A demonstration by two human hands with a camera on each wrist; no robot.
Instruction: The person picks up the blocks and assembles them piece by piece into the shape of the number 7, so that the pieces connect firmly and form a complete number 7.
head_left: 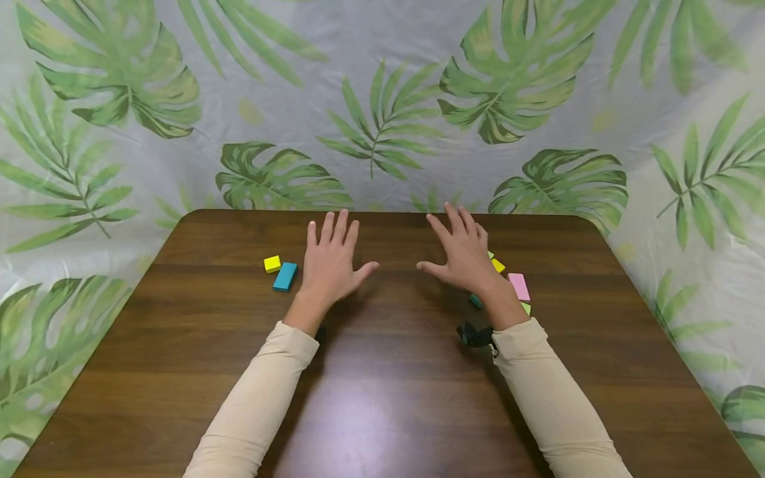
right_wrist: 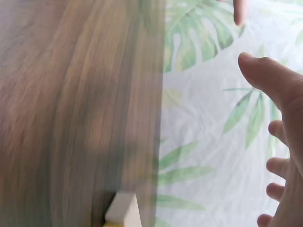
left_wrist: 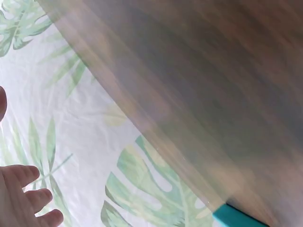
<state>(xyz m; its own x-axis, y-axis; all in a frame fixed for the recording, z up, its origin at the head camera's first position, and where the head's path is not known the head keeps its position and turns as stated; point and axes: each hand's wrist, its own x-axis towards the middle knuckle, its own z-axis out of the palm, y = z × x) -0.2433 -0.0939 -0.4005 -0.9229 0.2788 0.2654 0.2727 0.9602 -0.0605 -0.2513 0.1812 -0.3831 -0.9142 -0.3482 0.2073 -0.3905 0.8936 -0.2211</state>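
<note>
Now left hand (head_left: 331, 269) and right hand (head_left: 465, 259) are hovering, grips spread, holding nothing; blue block (head_left: 285, 277) and pink block (head_left: 519, 287) are lying loose, work looking either unstarted or finished.

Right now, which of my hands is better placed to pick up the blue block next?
Your left hand, I'd say: it is spread, holds nothing and is nearer the blue block. Your right hand is empty too, but over by the pink block.

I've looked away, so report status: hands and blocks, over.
Left hand, right hand: empty, fingers spread. Blue block and yellow block left of left hand. In the way: right hand, partly hiding other blocks near pink block in head view.
</note>
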